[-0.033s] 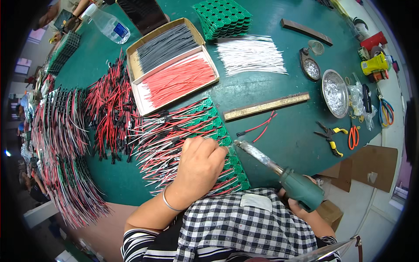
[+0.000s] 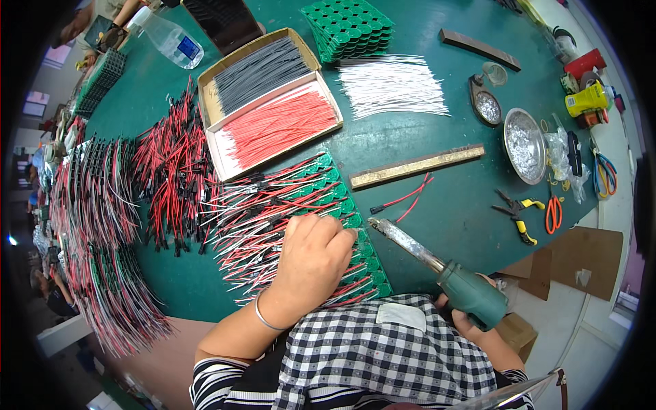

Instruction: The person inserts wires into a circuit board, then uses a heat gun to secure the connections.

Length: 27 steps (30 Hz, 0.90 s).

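Observation:
My right hand [image 2: 466,324] grips the green handle of a large soldering iron [image 2: 417,251]. The iron's metal shaft slants up to the left, and its tip is close beside the edge of a green circuit board panel [image 2: 372,265]. Over that panel, my left hand [image 2: 318,247] is closed with the thumb and forefinger pressed together near the tip. What these fingers pinch is too small to make out. Rows of red, black and white wires [image 2: 256,225] with black connectors lie across the panel, running out to the left.
A divided box [image 2: 326,134] holds black and red wires, beside white wires [image 2: 393,85] and stacked green panels [image 2: 348,31]. A bar [image 2: 417,167], a metal bowl [image 2: 525,147] and pliers [image 2: 516,215] lie rightward. Wire bundles [image 2: 174,171] and a bottle [image 2: 171,42] are leftward.
The soldering iron's tip has shifted very slightly to the right. My left hand looks unmoved.

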Motion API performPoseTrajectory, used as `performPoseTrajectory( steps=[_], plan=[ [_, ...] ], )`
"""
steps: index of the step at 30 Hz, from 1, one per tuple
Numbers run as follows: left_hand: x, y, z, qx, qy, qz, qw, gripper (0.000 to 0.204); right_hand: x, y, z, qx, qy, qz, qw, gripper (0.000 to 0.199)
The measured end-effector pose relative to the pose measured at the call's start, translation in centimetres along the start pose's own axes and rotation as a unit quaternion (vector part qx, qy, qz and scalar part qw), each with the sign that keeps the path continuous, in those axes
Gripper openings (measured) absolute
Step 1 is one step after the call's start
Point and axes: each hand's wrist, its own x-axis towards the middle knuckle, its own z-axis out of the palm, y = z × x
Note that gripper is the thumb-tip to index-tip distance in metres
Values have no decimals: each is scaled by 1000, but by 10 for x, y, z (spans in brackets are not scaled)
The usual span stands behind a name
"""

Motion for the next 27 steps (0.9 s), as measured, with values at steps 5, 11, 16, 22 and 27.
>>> performPoseTrajectory(
  steps=[5, 11, 16, 22, 27],
  plan=[
    [-1, 0, -1, 16, -2, 15, 1000, 21, -3, 8, -1, -14, -9, -83, 996, 27],
    [-1, -1, -3, 32, -12, 52, 998, 21, -10, 9, 9, 64, 36, 13, 997, 32],
    [-1, -2, -3, 26, -10, 52, 998, 19, -2, 6, 3, 37, 13, -34, 999, 31],
    [1, -3, -3, 23, -10, 61, 998, 20, 1, -4, 1, -10, 34, -29, 999, 30],
    [2, -4, -3, 22, -8, 66, 998, 21, 0, -1, 2, 63, 4, 12, 998, 26]
  ],
)
